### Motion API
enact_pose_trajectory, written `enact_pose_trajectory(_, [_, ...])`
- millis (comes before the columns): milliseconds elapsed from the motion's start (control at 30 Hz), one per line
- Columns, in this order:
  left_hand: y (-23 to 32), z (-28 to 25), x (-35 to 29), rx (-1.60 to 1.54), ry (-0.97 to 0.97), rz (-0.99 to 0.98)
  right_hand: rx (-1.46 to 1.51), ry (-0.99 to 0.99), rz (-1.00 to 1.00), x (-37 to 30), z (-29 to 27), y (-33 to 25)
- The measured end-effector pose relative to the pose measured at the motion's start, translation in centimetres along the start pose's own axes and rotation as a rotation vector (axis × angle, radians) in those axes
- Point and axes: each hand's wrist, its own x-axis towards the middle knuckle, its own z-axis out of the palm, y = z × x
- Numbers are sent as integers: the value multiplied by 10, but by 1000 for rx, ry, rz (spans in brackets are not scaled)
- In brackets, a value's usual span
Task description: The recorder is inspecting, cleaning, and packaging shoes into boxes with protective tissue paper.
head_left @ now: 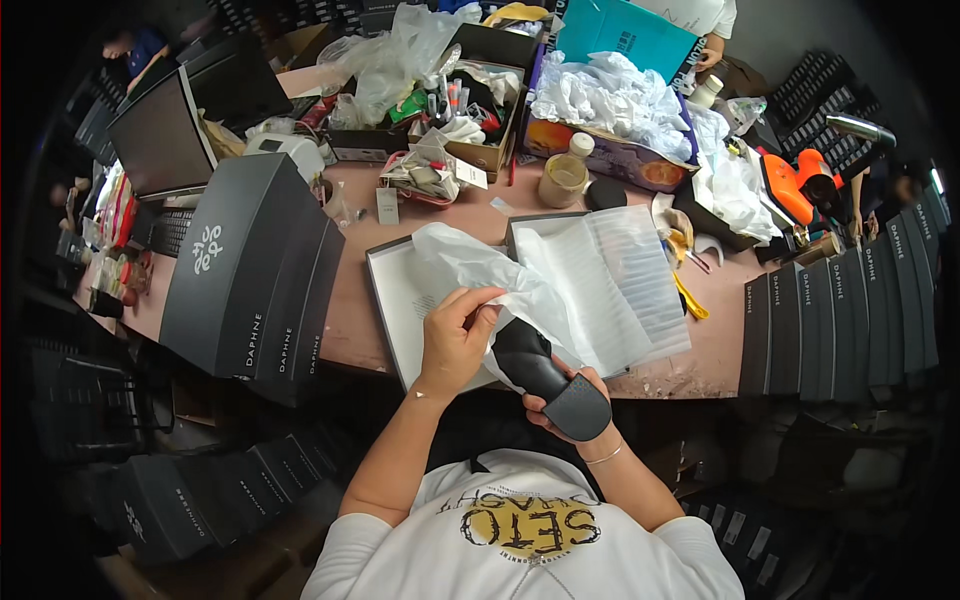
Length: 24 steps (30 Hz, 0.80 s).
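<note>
My right hand [603, 446] grips a black shoe [535, 357] with a thick block heel, sole and heel turned toward me. My left hand [455, 340] is closed, pinching the edge of white tissue paper [470, 265] that drapes over the far part of the shoe and hides its toe. Beneath both hands lies an open shoebox [388, 300], dark outside and pale inside, partly covered by the paper. To its right, another box part [530, 222] holds more white paper and a translucent ribbed wrapping sheet [645, 285].
Dark shoeboxes stand in rows at left [245, 270] and right [840, 320]. Behind are a jar [563, 180], a small basket [425, 180], a purple carton [620, 145] of crumpled paper and an orange tool [785, 190]. A monitor [160, 135] stands far left. Other people work beyond.
</note>
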Motion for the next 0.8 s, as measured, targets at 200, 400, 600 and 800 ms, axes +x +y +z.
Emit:
enact_pose_trajectory(200, [27, 0, -23, 85, -181, 110, -94, -20, 40, -9, 1, -4])
enact_pose_trajectory(400, [61, 17, -68, 124, -253, 655, -339, 137, -424, 14, 47, 19])
enact_pose_trajectory(600, [61, 27, -102, -62, -284, 584, -482, 93, -573, 41, 34, 16])
enact_pose_trajectory(800, [38, 51, -137, 108, -635, 540, -521, 108, -544, 46, 35, 22])
